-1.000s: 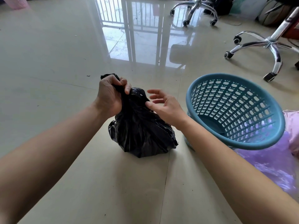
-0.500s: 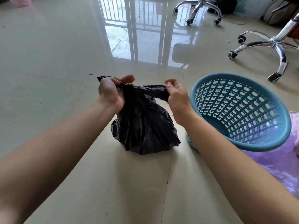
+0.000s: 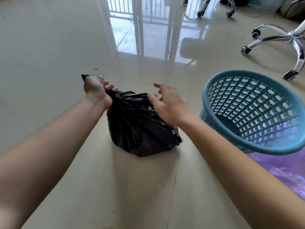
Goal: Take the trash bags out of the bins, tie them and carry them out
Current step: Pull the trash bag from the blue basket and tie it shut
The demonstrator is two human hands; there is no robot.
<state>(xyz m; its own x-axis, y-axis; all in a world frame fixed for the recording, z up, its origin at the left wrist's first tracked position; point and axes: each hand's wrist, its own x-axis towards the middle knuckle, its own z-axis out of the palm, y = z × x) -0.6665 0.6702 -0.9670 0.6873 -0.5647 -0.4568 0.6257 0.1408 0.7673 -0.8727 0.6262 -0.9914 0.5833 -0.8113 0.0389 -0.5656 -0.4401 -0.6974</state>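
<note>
Now: black trash bag [image 3: 140,124] sits on tiled floor [image 3: 49,63], just left of empty blue bin [image 3: 257,113]. Left hand [image 3: 96,90] fisted around gathered plastic at bag's upper left; tail pokes out behind fist. Right hand [image 3: 168,103] open, fingers spread, thumb touching bag top. Judged: thin film, soft, slippery, light load; grip bunched neck, not belly. Lump squat, neck drawn up-left toward left hand.
</note>
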